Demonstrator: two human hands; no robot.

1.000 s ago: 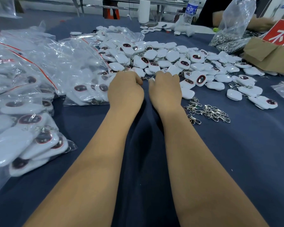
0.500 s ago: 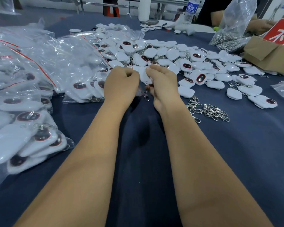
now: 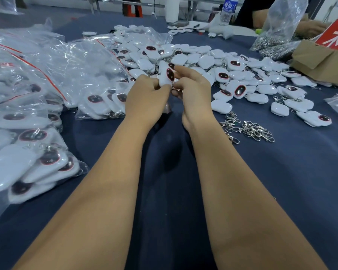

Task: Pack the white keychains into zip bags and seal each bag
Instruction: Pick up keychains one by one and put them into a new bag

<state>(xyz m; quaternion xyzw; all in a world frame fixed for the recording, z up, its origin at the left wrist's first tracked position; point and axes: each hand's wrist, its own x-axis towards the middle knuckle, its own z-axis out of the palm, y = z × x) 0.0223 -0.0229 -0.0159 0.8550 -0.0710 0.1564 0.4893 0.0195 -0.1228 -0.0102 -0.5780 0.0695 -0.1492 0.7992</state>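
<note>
My left hand [image 3: 147, 96] and right hand [image 3: 193, 88] meet above the blue table [image 3: 281, 172], both curled onto one white keychain [image 3: 166, 76]. Left fingers pinch its lower end; right thumb and forefinger close on its upper edge. It stands nearly upright, long axis running up and away from me, dark oval face turned right. Its metal ring hangs below, mostly hidden by my fingers. Just beyond lies the loose pile of keychains [image 3: 213, 63]. Left of my arm, filled zip bags [image 3: 47, 75] with red seal strips. Right of my wrist, loose metal clasps [image 3: 250, 129]. Far right, a cardboard box [image 3: 320, 59].
</note>
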